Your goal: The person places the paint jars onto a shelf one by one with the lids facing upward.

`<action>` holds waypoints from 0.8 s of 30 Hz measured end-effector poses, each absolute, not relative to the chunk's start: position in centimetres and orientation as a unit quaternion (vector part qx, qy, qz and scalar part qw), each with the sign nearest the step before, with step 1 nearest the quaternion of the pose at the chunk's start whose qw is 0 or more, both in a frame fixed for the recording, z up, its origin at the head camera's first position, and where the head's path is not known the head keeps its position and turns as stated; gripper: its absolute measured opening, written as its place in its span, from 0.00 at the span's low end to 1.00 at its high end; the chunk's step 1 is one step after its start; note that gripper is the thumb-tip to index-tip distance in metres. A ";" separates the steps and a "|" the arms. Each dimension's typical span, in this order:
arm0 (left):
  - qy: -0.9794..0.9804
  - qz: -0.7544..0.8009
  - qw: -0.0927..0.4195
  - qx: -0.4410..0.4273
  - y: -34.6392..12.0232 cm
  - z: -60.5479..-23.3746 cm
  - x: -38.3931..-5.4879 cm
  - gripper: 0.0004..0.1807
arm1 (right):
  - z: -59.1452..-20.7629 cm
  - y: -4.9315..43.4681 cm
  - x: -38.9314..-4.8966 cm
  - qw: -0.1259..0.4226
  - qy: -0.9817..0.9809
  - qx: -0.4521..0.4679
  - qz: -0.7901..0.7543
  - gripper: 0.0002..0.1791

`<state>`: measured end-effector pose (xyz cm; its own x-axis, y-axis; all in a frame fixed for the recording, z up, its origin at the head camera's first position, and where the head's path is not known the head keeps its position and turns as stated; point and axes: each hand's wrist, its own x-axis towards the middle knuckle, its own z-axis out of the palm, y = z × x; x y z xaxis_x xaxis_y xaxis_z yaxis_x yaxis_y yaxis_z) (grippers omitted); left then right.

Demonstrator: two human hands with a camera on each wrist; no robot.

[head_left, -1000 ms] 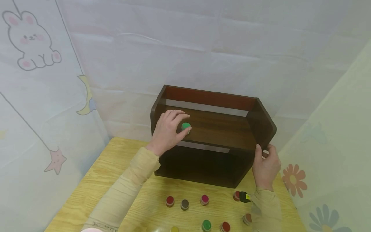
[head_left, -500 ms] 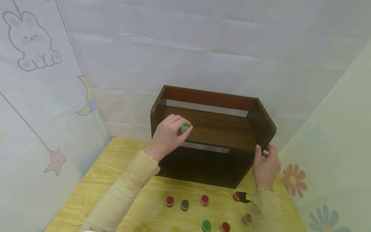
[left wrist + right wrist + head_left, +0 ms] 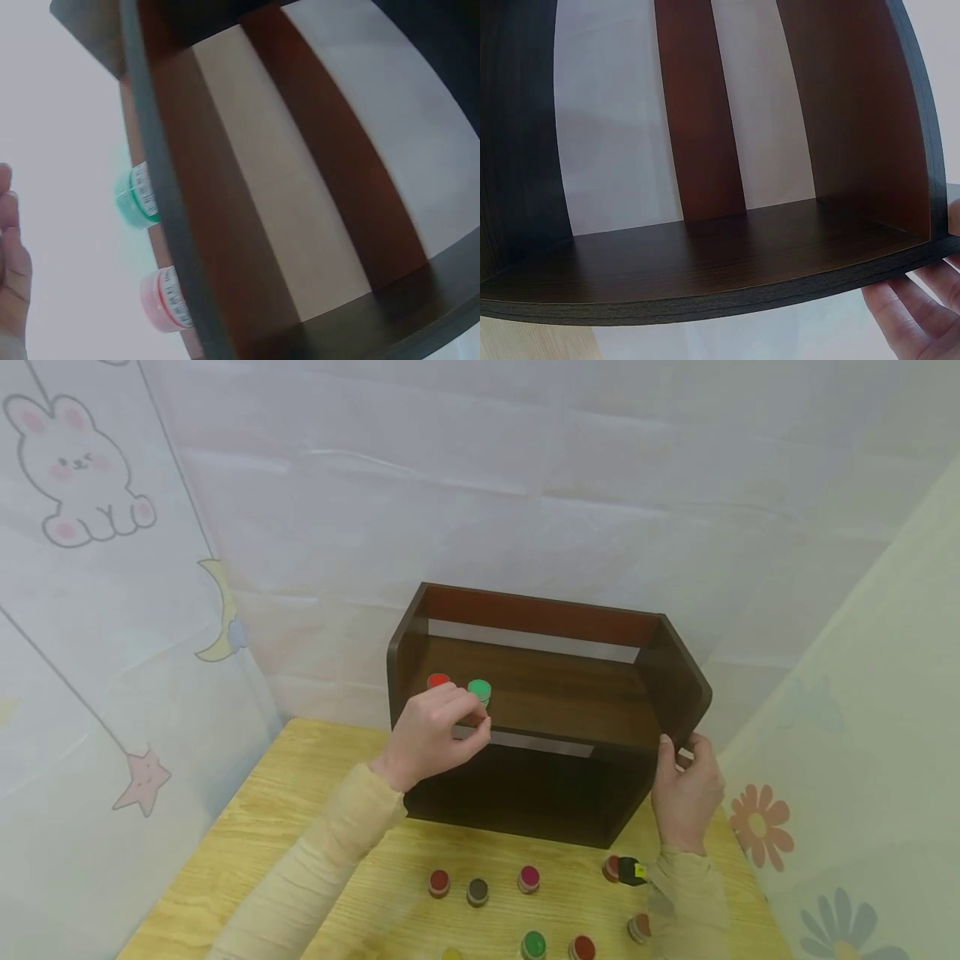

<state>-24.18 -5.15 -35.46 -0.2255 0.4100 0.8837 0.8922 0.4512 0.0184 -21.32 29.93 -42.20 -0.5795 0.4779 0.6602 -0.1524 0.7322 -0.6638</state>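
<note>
A small jar with a green lid [image 3: 479, 690] stands near the front edge of the upper board of a dark brown two-tier shelf [image 3: 573, 697]. To its left is a jar with a red lid [image 3: 438, 679], partly hidden by my left hand [image 3: 438, 732]. That hand hovers just in front of the board, fingers loosely bent and holding nothing. In the left wrist view its fingers [image 3: 13, 262] are apart from the green-lidded jar [image 3: 139, 196] and the red-lidded jar [image 3: 166, 300]. My right hand [image 3: 687, 795] grips the shelf's right side, thumb at the front edge, fingers outside.
Several small jars stand on the wooden table [image 3: 292, 777] before the shelf, among them a dark-lidded jar [image 3: 477, 892], a magenta-lidded jar [image 3: 528, 878] and another green-lidded jar [image 3: 533, 944]. Printed cloth walls [image 3: 525, 485] surround the table closely. The lower compartment [image 3: 510, 785] faces me.
My left hand has let go of the green-lidded jar and drawn back toward me and down, bringing the red-lidded jar into view. The right hand keeps its grip on the shelf.
</note>
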 end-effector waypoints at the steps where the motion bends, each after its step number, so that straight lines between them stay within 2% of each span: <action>1: -0.730 -0.278 0.433 -0.450 -5.2 -35.7 -24.1 0.06 | -42.2 29.9 -21.3 0.448 -0.816 -0.099 0.352 0.16; 9: -0.732 -0.273 0.412 -0.469 -5.5 -37.7 -23.6 0.06 | -42.3 29.9 -21.3 0.449 -0.814 -0.096 0.356 0.16; 24: -0.772 -0.279 0.362 -0.441 -6.4 -42.2 -23.2 0.08 | -42.1 29.8 -21.1 0.452 -0.812 -0.093 0.357 0.16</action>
<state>-23.17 -6.38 -42.17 -0.3484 0.4795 0.8054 0.8834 0.4552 0.1112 -21.05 29.78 -42.14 -0.5733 0.4740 0.6683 -0.1730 0.7273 -0.6642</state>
